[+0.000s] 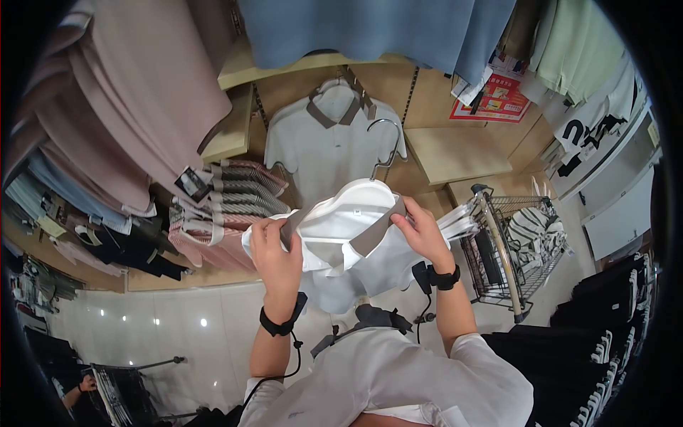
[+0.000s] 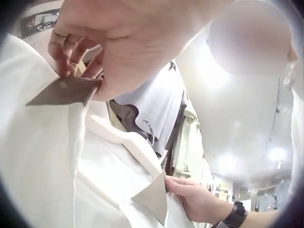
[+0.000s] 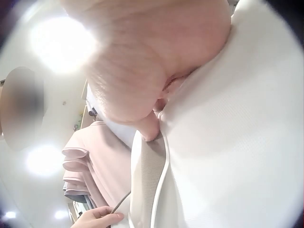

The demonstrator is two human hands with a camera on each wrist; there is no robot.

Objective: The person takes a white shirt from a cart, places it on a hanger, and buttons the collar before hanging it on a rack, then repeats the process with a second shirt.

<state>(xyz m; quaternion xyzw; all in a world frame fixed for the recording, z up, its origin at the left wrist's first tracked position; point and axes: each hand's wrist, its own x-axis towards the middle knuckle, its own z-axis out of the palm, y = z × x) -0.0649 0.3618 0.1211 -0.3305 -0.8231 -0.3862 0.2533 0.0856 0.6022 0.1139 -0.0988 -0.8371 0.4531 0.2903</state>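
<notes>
Pale, glossy floor (image 1: 213,299), spotted with reflected light. At upper left, hung in a deep row, pink garments (image 1: 142,85), with a dark tag by the lower hem. Across the top, over a wooden ledge, blue cloth (image 1: 384,28). To the right on the floor, a wire shopping cart (image 1: 504,256), with a striped black-and-white garment (image 1: 530,235) inside. Straight ahead, against the wooden wall, a pale display polo (image 1: 316,132) with a brownish collar.

Nearer, in front of the person's torso and between both hands, a white shirt (image 2: 42,166), spread at the neck. Just left of it, patterned garments (image 1: 249,192) in a row. Inside the neck opening, a white hanger (image 1: 364,191). Along the neckline, a taupe collar (image 1: 373,238). On one side of the collar, the left hand (image 1: 277,252), fingers curled and gripping its edge; on the opposite side, the right hand (image 1: 425,231), pinching with the thumb uppermost. Rising from the hanger, seen against the display polo, a curved metal hook (image 1: 393,142). Round the right wrist, a black strap (image 1: 445,279). Inside the neck, a tiny label (image 1: 357,212), too small to read.
</notes>
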